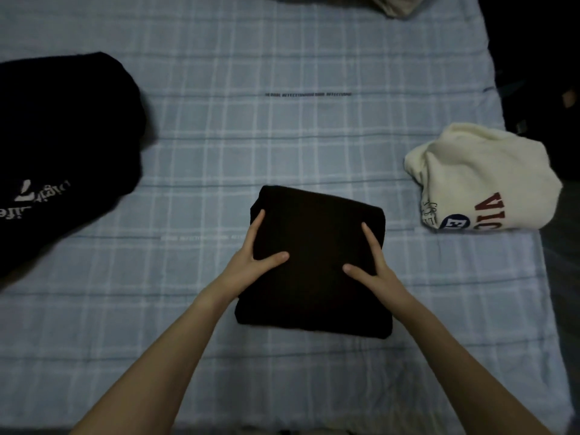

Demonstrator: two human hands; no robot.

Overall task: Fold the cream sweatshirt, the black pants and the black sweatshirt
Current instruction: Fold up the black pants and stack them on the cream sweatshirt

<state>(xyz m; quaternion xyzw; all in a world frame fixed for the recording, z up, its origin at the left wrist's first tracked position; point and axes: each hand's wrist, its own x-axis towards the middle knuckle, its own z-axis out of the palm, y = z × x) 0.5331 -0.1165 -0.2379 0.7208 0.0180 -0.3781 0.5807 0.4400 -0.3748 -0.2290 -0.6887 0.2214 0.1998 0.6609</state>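
The black pants [317, 227] lie folded into a thick square bundle in the middle of the bed. My left hand [252, 257] holds its left side, thumb on top and fingers along the edge. My right hand [373, 265] holds the right side the same way; the other fingers of both hands are hidden by the bundle. The cream sweatshirt [480, 171] with red letters sits folded at the right edge of the bed. The black sweatshirt [62, 130] with white print lies spread loosely at the left.
A light blue checked sheet [282, 127] covers the bed. A beige cloth [395, 4] shows at the top edge. Beyond the bed's right edge the floor is dark.
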